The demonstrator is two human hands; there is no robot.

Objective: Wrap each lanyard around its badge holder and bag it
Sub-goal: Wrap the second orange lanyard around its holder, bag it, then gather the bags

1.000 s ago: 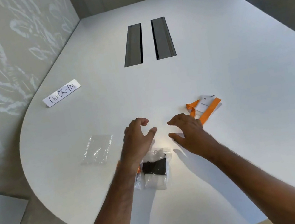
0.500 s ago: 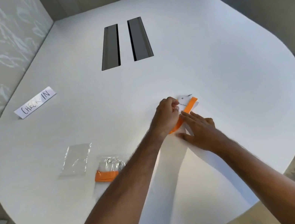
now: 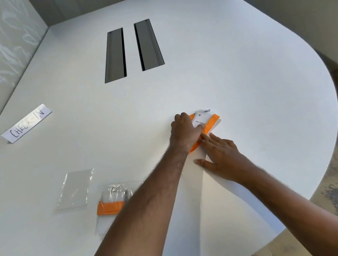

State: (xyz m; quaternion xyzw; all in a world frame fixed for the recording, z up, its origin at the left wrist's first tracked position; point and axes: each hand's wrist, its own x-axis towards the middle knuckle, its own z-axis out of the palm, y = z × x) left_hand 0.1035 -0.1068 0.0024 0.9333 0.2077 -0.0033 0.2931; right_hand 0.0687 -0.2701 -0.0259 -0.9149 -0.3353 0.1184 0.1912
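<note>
A white badge holder (image 3: pixel 202 118) with an orange lanyard (image 3: pixel 212 122) across it lies on the white table (image 3: pixel 246 82), right of centre. My left hand (image 3: pixel 184 130) sits over its left edge with fingers curled, and the thumb pinches the card. My right hand (image 3: pixel 220 152) lies flat just below it, straight fingertips touching the lanyard's near end. At the near left lies a clear bag holding a wrapped badge with an orange lanyard (image 3: pixel 113 202). An empty clear bag (image 3: pixel 75 189) lies to its left.
A paper sign reading CHECK-IN (image 3: pixel 27 123) stands at the far left. Two dark cable slots (image 3: pixel 114 55) (image 3: pixel 148 44) cut the table's middle. The table's rounded edge curves close on the right and near side. A patterned wall runs along the left.
Both hands left the bagged badge at the near left and moved right to the loose badge holder. The left hand now grips it, and the right hand rests flat on the lanyard's end.
</note>
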